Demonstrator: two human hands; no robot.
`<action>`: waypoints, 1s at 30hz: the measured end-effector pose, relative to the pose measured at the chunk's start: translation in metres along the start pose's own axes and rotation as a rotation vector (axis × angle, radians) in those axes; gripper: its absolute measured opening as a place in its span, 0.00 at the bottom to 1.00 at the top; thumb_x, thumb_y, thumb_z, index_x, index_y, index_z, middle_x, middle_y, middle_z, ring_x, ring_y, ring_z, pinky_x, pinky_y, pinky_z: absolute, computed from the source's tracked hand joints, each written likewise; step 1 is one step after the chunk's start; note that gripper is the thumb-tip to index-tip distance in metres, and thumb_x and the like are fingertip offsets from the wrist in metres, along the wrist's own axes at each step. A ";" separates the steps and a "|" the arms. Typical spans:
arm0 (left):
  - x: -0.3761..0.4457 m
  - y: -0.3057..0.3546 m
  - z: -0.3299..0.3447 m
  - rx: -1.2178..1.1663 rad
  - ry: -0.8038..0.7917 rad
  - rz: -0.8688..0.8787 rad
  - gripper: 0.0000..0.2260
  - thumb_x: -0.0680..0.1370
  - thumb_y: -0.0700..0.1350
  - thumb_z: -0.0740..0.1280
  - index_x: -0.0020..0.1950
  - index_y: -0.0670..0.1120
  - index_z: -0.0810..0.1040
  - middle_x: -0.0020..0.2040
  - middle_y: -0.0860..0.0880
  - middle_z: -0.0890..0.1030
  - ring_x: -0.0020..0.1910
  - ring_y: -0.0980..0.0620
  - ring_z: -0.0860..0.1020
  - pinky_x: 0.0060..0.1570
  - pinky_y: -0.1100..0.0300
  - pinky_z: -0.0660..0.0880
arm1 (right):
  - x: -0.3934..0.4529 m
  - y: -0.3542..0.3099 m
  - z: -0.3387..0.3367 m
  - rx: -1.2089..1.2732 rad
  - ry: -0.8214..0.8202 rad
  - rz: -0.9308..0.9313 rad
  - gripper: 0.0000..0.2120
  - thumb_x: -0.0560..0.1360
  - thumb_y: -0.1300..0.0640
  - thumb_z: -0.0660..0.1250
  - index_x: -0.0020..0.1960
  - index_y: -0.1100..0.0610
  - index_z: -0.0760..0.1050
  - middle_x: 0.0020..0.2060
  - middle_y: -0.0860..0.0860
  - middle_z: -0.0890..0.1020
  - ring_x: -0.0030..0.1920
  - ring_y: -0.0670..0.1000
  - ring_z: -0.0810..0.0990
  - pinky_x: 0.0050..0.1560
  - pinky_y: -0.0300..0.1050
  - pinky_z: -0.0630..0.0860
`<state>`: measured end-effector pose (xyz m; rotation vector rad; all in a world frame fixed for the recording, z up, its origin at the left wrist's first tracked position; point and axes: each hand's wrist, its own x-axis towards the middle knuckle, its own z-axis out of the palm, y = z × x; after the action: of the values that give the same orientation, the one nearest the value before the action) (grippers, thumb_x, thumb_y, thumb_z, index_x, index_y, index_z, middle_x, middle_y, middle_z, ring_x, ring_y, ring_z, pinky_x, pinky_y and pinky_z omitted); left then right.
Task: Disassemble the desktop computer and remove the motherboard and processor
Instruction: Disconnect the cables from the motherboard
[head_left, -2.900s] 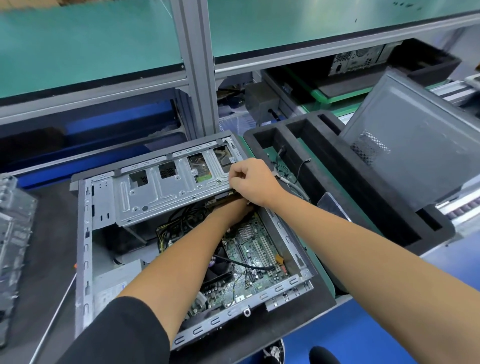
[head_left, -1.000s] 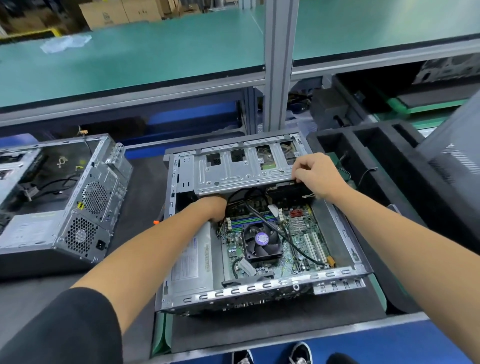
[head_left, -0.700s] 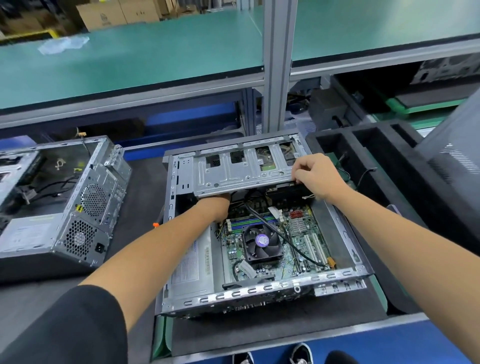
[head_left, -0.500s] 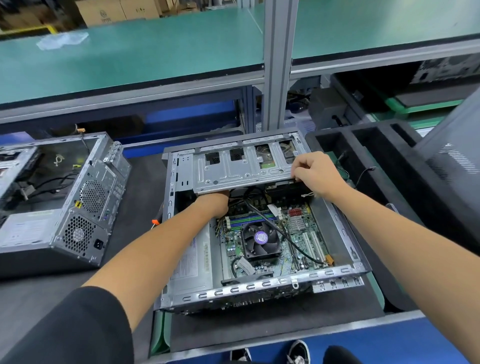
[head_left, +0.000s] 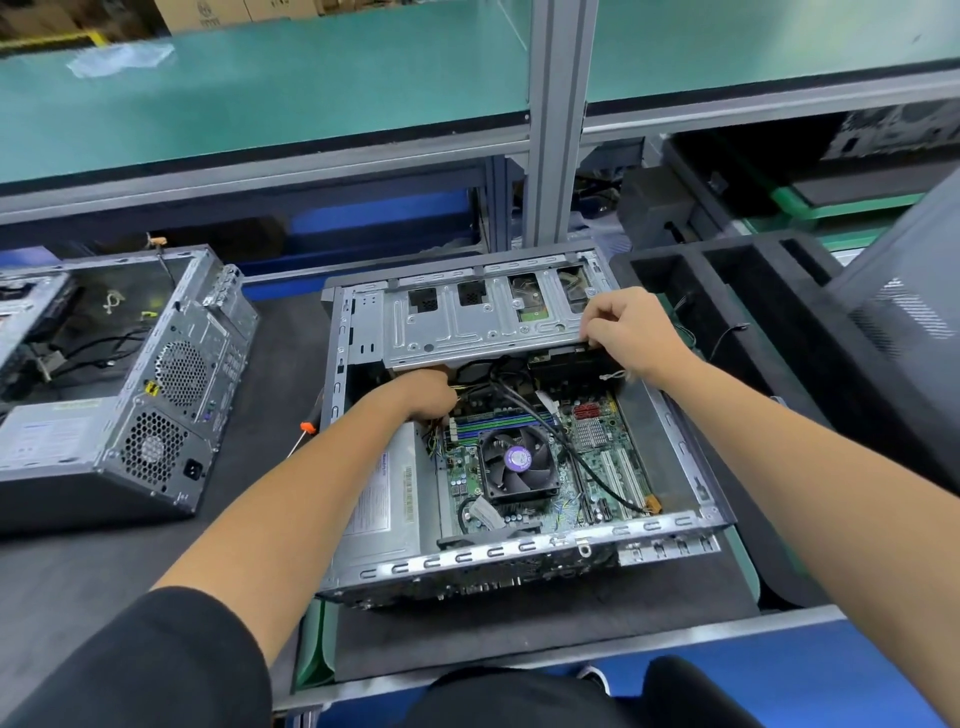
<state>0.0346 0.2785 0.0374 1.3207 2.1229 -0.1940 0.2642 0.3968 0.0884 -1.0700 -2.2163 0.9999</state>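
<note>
An open desktop case (head_left: 524, 558) lies on its side in front of me. Inside it sits the green motherboard (head_left: 597, 467) with a black CPU fan (head_left: 519, 465) and a grey power supply (head_left: 387, 499) at its left. A metal drive cage (head_left: 467, 325) spans the far half of the case. My right hand (head_left: 628, 332) grips the cage's near right edge. My left hand (head_left: 423, 395) reaches under the cage among the cables; its fingers are hidden.
A second open case (head_left: 130, 395) stands at the left. An orange-tipped screwdriver (head_left: 304, 434) lies between the two cases. A black foam tray (head_left: 727, 312) with a grey side panel (head_left: 914, 332) leaning in it is at the right. A metal post (head_left: 556, 124) rises behind.
About three seconds ago both hands worked together at the cage's right end. Since then my left hand has moved under the cage's left part. In the last second little has changed.
</note>
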 end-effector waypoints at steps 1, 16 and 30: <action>0.000 0.000 0.000 -0.005 -0.007 0.002 0.10 0.78 0.41 0.57 0.55 0.40 0.75 0.47 0.45 0.75 0.43 0.48 0.71 0.40 0.58 0.68 | 0.000 0.000 0.000 -0.001 0.001 0.001 0.08 0.69 0.68 0.64 0.35 0.62 0.79 0.24 0.44 0.74 0.24 0.40 0.67 0.28 0.35 0.63; -0.011 -0.008 -0.004 0.005 -0.218 -0.020 0.19 0.67 0.52 0.77 0.47 0.42 0.75 0.44 0.48 0.78 0.45 0.46 0.79 0.52 0.53 0.78 | 0.000 0.000 0.001 -0.064 -0.005 -0.031 0.07 0.70 0.68 0.64 0.36 0.62 0.79 0.26 0.45 0.75 0.29 0.45 0.70 0.32 0.38 0.65; -0.013 0.002 -0.002 0.245 -0.118 -0.131 0.16 0.80 0.41 0.59 0.64 0.34 0.72 0.53 0.43 0.75 0.38 0.50 0.71 0.39 0.58 0.69 | 0.001 0.001 0.001 -0.063 -0.004 -0.036 0.07 0.69 0.67 0.64 0.36 0.64 0.80 0.25 0.44 0.74 0.27 0.41 0.68 0.31 0.36 0.64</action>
<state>0.0396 0.2703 0.0471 1.2700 2.1363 -0.5891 0.2637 0.3975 0.0876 -1.0521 -2.2759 0.9226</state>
